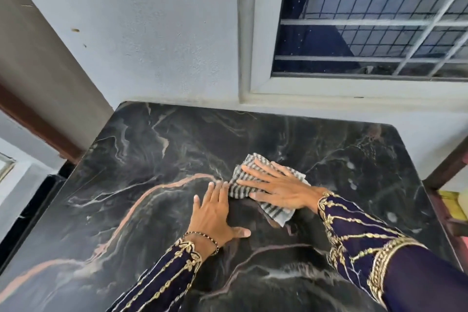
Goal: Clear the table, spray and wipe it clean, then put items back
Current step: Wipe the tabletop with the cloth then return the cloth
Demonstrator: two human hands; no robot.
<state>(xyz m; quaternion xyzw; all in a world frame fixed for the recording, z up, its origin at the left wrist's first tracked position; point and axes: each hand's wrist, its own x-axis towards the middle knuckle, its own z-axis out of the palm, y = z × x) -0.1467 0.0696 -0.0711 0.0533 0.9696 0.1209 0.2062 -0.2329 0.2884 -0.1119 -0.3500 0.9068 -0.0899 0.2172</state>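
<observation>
Black marble-pattern desk (141, 205) with pink and white veins, pushed against pale wall (141, 40) under barred window (367, 20). Right hand (276, 189) flat, fingers spread straight, pressing grey-and-white striped cloth (272, 206) onto desk near middle. Left hand (215, 213) flat on bare desk just beside cloth, fingertips close to its edge, thumb out. Both sleeves dark blue with gold embroidery; beaded bracelet (202, 237) on left wrist.

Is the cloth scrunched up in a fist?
No, the right hand presses flat, fingers straight, on the striped cloth spread on the table.
</observation>
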